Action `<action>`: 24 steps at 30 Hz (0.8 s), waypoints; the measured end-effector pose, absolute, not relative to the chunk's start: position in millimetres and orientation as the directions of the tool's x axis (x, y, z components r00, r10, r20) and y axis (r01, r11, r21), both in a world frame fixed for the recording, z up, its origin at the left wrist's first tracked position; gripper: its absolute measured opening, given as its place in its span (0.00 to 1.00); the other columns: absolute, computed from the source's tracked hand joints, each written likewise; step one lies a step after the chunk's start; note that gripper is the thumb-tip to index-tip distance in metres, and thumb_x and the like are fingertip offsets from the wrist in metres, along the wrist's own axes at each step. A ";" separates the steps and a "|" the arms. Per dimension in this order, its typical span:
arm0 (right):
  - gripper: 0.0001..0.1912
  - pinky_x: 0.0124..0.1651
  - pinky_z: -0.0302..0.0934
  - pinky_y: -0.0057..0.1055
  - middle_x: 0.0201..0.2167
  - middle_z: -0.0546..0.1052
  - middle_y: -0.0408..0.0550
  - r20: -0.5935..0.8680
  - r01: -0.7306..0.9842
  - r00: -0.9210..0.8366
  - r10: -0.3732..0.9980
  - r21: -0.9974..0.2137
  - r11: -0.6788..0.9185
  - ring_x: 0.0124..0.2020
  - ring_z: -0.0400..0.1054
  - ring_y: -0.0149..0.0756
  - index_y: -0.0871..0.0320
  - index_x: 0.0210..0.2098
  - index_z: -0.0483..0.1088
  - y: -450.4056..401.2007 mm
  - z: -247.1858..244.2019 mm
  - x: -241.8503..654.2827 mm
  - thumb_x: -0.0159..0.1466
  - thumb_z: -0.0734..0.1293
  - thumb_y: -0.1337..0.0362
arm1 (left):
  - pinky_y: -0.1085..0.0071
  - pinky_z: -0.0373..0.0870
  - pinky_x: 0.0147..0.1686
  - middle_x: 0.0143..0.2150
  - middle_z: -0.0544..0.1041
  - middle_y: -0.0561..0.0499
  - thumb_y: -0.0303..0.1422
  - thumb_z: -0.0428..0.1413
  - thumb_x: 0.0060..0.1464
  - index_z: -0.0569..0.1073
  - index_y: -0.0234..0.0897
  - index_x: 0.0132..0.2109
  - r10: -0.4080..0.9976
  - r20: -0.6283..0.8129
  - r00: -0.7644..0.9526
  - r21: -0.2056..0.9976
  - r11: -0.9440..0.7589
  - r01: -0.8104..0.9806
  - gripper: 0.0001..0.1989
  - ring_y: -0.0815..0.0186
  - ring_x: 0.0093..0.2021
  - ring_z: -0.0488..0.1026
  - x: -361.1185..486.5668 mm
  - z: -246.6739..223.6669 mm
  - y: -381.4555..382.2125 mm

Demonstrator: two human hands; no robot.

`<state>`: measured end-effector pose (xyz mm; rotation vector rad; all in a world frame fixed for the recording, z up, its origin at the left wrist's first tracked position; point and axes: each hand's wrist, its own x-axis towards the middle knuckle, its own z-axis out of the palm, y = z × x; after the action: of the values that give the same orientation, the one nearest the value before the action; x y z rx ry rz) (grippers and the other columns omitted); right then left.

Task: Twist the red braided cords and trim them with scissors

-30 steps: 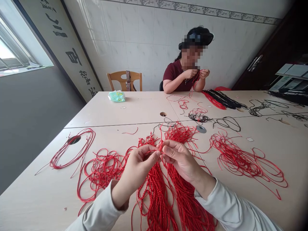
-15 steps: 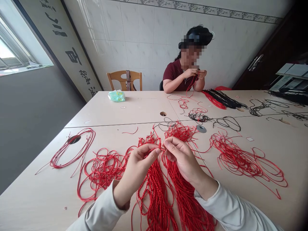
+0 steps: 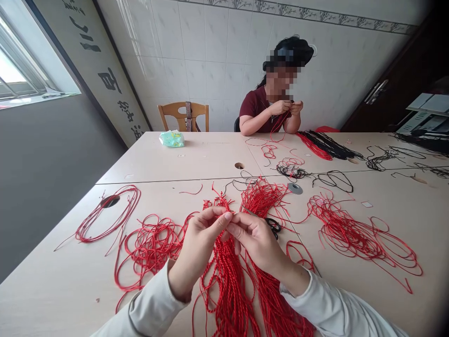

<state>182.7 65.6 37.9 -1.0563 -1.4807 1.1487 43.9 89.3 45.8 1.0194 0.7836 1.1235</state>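
Observation:
My left hand [image 3: 205,241] pinches a red cord between thumb and forefinger, a short piece of it showing above the fingertips. Touching it from the other side, my right hand [image 3: 257,241] is closed on the same red cord, its fingertips meeting the left ones. The exact spot they grip is mostly hidden. Below both hands lies a bundle of twisted red cords [image 3: 229,285]. A second bundle of red cords [image 3: 259,194] runs beneath my right hand. Black-handled scissors [image 3: 273,227] rest there, partly covered by that hand.
Loose red cord [image 3: 154,238] lies left, with a thin coil [image 3: 84,229] beyond. Another red tangle [image 3: 361,229] spreads right. Black cords [image 3: 333,145] lie farther back. Across the table [image 3: 203,164] a person [image 3: 257,110] holds cord. A tissue pack [image 3: 171,138] stands back left.
My right hand has tilted and dropped slightly, its fingers now over the cord against the left fingertips. The scissors, hidden before, now show beside it. The view has shifted a little.

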 end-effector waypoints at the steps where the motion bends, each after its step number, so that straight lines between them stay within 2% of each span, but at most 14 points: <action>1: 0.11 0.24 0.55 0.25 0.23 0.71 0.41 0.212 0.142 -0.166 0.963 -0.961 0.236 0.19 0.61 0.26 0.58 0.29 0.68 65.3 36.3 183.3 0.66 0.64 0.61 | 0.79 0.67 0.32 0.28 0.76 0.55 0.32 0.64 0.51 0.78 0.36 0.34 0.966 -0.012 0.259 0.934 0.104 -0.342 0.04 0.74 0.29 0.69 44.0 46.4 88.6; 5: 0.10 0.27 0.52 0.25 0.19 0.66 0.38 0.340 0.343 -0.170 0.925 -0.860 0.379 0.20 0.58 0.27 0.58 0.27 0.67 63.9 31.5 185.0 0.66 0.63 0.66 | 0.78 0.67 0.33 0.29 0.76 0.54 0.32 0.64 0.50 0.78 0.35 0.33 0.972 -0.024 0.232 0.936 0.104 -0.336 0.05 0.72 0.31 0.69 44.9 45.5 86.2; 10: 0.10 0.26 0.50 0.26 0.19 0.64 0.38 0.335 0.379 -0.193 0.922 -0.841 0.385 0.20 0.55 0.27 0.58 0.28 0.67 64.8 31.6 185.8 0.67 0.62 0.65 | 0.79 0.65 0.31 0.28 0.75 0.55 0.32 0.63 0.51 0.77 0.35 0.33 0.977 -0.023 0.214 0.948 0.089 -0.305 0.04 0.73 0.29 0.68 45.3 43.6 87.6; 16: 0.13 0.24 0.51 0.26 0.21 0.69 0.40 0.203 0.245 -0.175 0.963 -0.939 0.242 0.19 0.58 0.27 0.58 0.29 0.66 66.7 31.3 186.7 0.67 0.63 0.59 | 0.78 0.66 0.35 0.31 0.76 0.53 0.33 0.63 0.52 0.78 0.36 0.36 0.947 -0.058 0.315 0.948 0.151 -0.281 0.06 0.72 0.32 0.70 39.6 42.1 96.1; 19: 0.13 0.23 0.52 0.26 0.23 0.72 0.42 0.157 0.161 -0.172 0.972 -0.970 0.185 0.19 0.59 0.27 0.58 0.30 0.66 65.6 29.7 185.9 0.67 0.63 0.56 | 0.78 0.66 0.35 0.31 0.75 0.54 0.34 0.64 0.51 0.78 0.37 0.39 0.948 -0.100 0.301 0.942 0.188 -0.280 0.08 0.72 0.32 0.70 36.8 39.9 97.3; 24: 0.14 0.24 0.53 0.26 0.22 0.72 0.42 0.126 0.165 -0.195 0.973 -0.973 0.159 0.20 0.60 0.28 0.58 0.30 0.67 62.9 31.1 183.7 0.67 0.62 0.56 | 0.76 0.66 0.34 0.28 0.72 0.54 0.37 0.61 0.54 0.77 0.36 0.35 0.943 -0.063 0.327 0.943 0.163 -0.290 0.08 0.71 0.30 0.68 38.3 40.7 96.1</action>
<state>183.7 62.9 31.1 -1.1364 -1.5444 1.1413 38.3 96.1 40.7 1.0297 0.8030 1.0287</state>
